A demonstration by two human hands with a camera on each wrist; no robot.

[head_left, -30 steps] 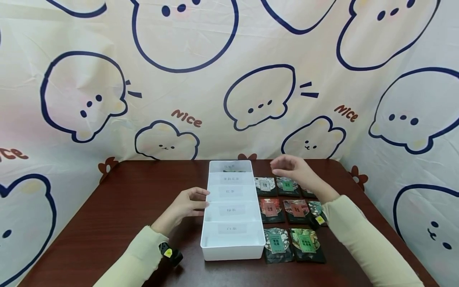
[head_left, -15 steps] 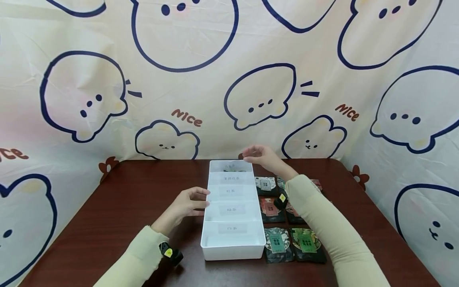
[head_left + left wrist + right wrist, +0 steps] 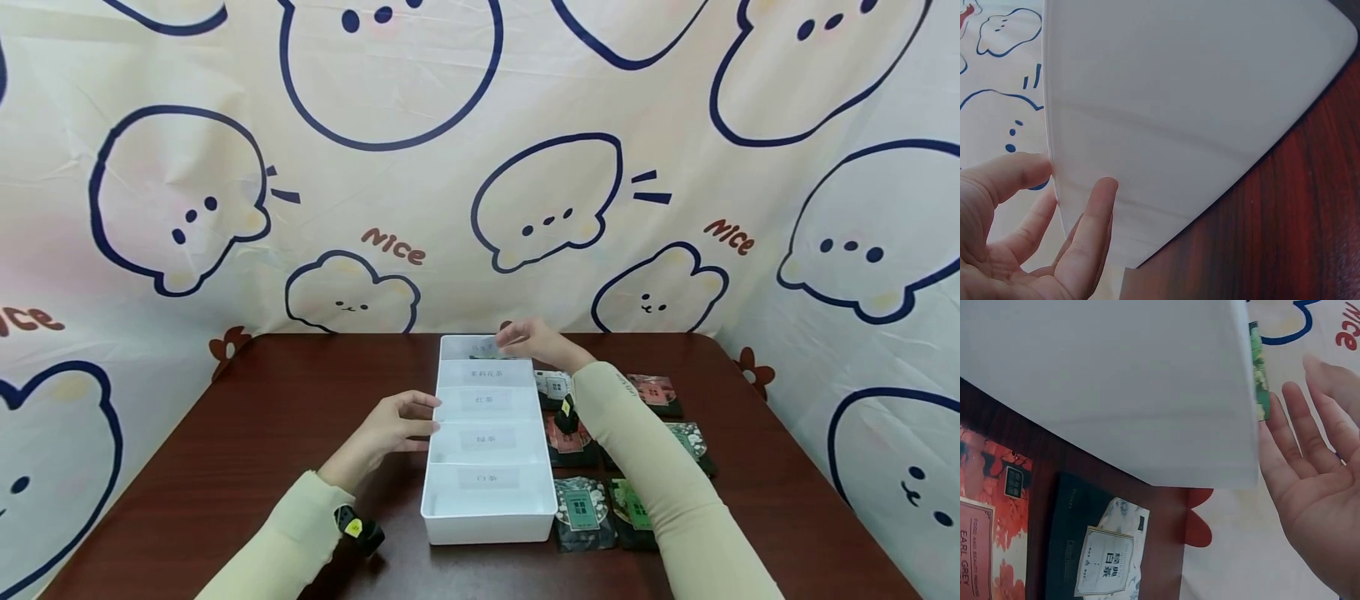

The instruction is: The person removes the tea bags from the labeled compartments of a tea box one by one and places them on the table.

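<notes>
A long white divided box (image 3: pixel 489 528) stands on the table, with a printed Chinese label in each compartment. My left hand (image 3: pixel 392 429) touches its left side near the rim, fingertips on the wall and the other fingers loosely spread in the left wrist view. My right hand (image 3: pixel 538 343) is over the far compartment, with its fingertips beside the box's far right corner. In the right wrist view a green tea packet (image 3: pixel 1261 378) sticks up past the box's rim beside the extended fingers of that hand. Most of this packet is hidden by the box wall.
Tea packets lie in rows right of the box: a white one (image 3: pixel 553 385), red ones such as the Earl Grey packet (image 3: pixel 975 550), a teal one (image 3: pixel 582 510) and a green one (image 3: pixel 632 502). The right sleeve (image 3: pixel 660 467) covers some. A patterned cloth (image 3: pixel 450 192) hangs behind the table.
My right hand has moved left from above the back-row packets to the far compartment of the box, then lowered a little. The left hand and the box have stayed in place.
</notes>
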